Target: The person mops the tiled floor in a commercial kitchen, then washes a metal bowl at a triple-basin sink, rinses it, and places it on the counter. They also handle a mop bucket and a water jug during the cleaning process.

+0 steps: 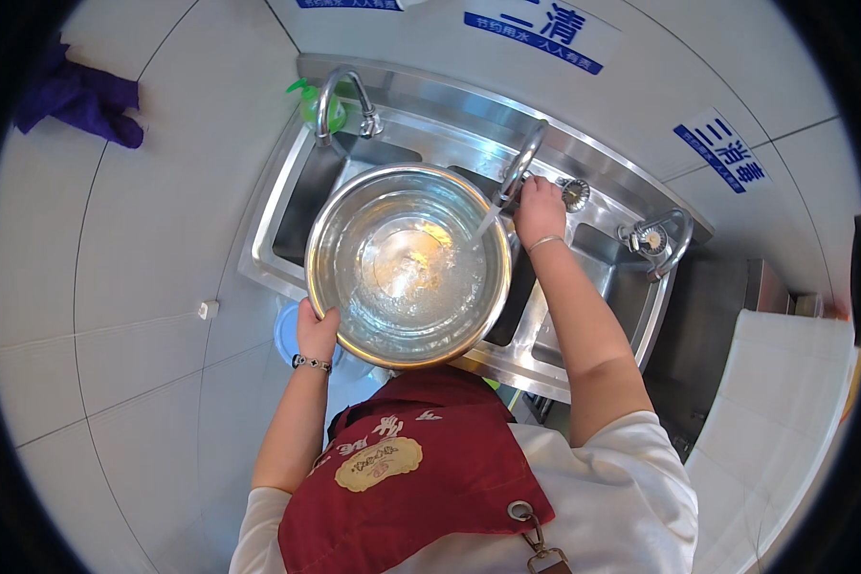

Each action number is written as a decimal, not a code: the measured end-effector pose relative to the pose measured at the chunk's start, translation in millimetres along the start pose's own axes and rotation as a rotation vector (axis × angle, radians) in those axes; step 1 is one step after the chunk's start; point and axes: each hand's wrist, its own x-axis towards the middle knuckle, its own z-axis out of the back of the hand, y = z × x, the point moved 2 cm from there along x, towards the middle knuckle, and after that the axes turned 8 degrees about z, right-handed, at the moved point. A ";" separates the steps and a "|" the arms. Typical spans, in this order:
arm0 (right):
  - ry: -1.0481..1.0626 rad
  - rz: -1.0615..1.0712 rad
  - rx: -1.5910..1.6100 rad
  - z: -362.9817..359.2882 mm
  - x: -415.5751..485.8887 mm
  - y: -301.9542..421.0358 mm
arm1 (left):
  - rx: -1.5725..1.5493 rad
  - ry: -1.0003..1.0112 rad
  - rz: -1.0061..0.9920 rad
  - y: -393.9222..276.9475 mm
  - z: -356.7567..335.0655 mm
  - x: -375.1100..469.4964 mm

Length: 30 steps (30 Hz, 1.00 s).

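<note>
A large round stainless steel basin [373, 337] with water in it rests over the compartments of a steel sink [287, 283]. My left hand [318, 328] grips the basin's rim at its lower left. Water runs from the middle gooseneck faucet [527, 158] into the basin's right side. Just right of that spout, my right hand [540, 212] is at the faucet's base; its fingertips are partly hidden, so whether they close on a handle cannot be told. A round ribbed faucet knob [575, 195] sits beside that hand.
Other gooseneck faucets stand at the left [344, 79] and right [678, 244] of the sink. A green pump bottle [323, 111] is in the back left corner. A purple cloth [86, 100] hangs on the left wall. A blue round container [287, 333] is below, and a white-tiled ledge [768, 387] is at right.
</note>
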 end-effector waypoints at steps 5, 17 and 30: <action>-0.063 0.071 -0.119 -0.8 6.2 -1.4 | -0.001 0.014 -0.007 -4.2 -1.0 -3.3; -0.021 0.030 -0.155 0.0 11.0 -2.5 | 1.272 -0.299 -0.894 -73.7 -15.3 -26.8; 0.007 -0.028 -0.115 -4.5 15.5 7.8 | 1.574 0.490 -0.527 -74.5 -58.4 -3.0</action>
